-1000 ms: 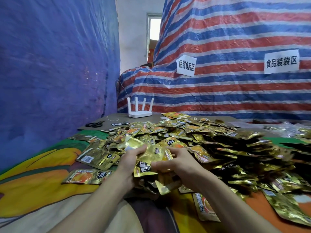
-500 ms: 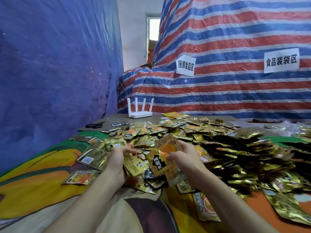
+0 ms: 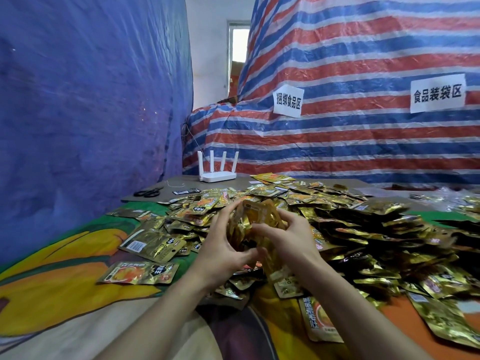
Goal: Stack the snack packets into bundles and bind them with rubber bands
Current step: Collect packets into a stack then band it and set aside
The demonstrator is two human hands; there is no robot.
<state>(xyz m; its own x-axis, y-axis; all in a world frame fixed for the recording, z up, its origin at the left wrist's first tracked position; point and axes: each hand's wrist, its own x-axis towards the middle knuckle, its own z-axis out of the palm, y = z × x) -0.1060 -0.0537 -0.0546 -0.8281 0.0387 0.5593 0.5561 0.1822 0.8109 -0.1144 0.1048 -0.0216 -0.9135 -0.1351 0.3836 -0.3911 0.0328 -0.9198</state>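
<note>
Left hand (image 3: 224, 246) and right hand (image 3: 294, 240) both grip one stack of gold packets (image 3: 258, 216).

Bare left hand (image 3: 223, 252) and right hand (image 3: 291, 240)
The left forearm (image 3: 161, 315) and right forearm (image 3: 363, 313) are bare too, uncovered to the lower edge of view.

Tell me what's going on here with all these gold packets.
A person holds a small stack of shiny gold foil snack packets, gripped upright between the left hand and right hand, above a big loose heap of the same packets on a colourful printed cloth. No rubber band shows on it yet. Black scissors and a white router sit at the far edge.
</note>
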